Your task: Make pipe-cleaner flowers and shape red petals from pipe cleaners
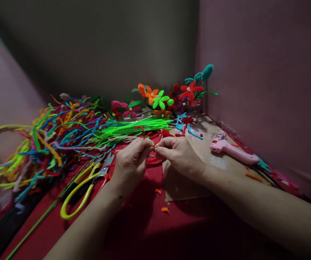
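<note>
My left hand [132,159] and my right hand [181,157] meet at the middle of the table, fingertips almost touching. Both are closed in a pinch on a thin red pipe cleaner [160,136], part of which bends up between them. The fingers hide much of it, so its full shape cannot be made out. More red pipe cleaner pieces lie just behind and below the hands. Left of my left hand rest yellow-handled scissors [104,171]. A bundle of bright green pipe cleaners [144,125] lies behind my hands.
A tangled pile of many-coloured pipe cleaners [52,130] covers the left side. Pipe cleaner flowers, among them a green one [160,100] and a red one [190,90], stand at the back. To the right, a pink glue gun [236,152] lies on a brown board [185,187].
</note>
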### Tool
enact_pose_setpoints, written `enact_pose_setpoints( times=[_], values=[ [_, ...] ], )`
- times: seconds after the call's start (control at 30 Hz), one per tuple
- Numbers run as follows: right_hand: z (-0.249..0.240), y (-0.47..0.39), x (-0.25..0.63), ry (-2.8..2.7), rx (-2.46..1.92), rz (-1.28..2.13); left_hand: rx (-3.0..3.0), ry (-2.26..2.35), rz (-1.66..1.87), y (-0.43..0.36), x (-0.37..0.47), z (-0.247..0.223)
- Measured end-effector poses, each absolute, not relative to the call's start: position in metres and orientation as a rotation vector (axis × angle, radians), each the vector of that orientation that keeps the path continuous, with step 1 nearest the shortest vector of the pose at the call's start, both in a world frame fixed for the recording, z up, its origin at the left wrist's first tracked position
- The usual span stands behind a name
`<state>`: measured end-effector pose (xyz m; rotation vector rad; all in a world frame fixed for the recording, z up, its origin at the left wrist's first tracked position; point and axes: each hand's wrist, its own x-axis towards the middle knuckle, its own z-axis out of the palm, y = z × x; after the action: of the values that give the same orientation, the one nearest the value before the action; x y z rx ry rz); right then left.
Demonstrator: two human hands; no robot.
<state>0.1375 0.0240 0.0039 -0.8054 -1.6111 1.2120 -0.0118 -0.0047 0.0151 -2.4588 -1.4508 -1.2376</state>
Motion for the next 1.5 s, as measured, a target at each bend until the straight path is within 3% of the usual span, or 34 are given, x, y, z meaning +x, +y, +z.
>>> enact_pose_setpoints(
  times=[0.27, 0.47, 0.57, 0.83, 1.07, 1.27, 1.4, 1.5],
  values=[
    [0.003, 0.026, 0.137, -1.645, -0.806, 1.17, -2.428, -1.562, -1.311, -0.005, -0.009, 0.014],
    [0.0, 0.026, 0.138, -1.754, -0.789, 0.266, -2.534, -1.742, -1.291, -0.003, -0.015, 0.017],
    [0.0, 0.028, 0.14, -1.887, -0.725, 0.075, -2.586, -1.759, -1.211, -0.002, -0.018, 0.016],
    [-0.004, 0.031, 0.139, -2.05, -0.73, 0.107, -2.498, -2.003, -1.305, -0.003, -0.011, 0.014],
    [0.007, 0.028, 0.142, -1.953, -0.818, 0.74, -2.549, -2.12, -1.676, -0.006, -0.008, 0.024],
    [0.007, 0.028, 0.142, -1.899, -0.832, 0.824, -2.543, -1.946, -1.62, -0.003, -0.018, 0.032],
    [0.008, 0.026, 0.142, -1.9, -0.826, 0.834, -2.602, -2.2, -1.671, -0.002, -0.024, 0.034],
    [0.01, 0.025, 0.142, -1.871, -0.82, 0.929, -2.663, -2.387, -1.898, -0.001, -0.025, 0.031]
  ],
)
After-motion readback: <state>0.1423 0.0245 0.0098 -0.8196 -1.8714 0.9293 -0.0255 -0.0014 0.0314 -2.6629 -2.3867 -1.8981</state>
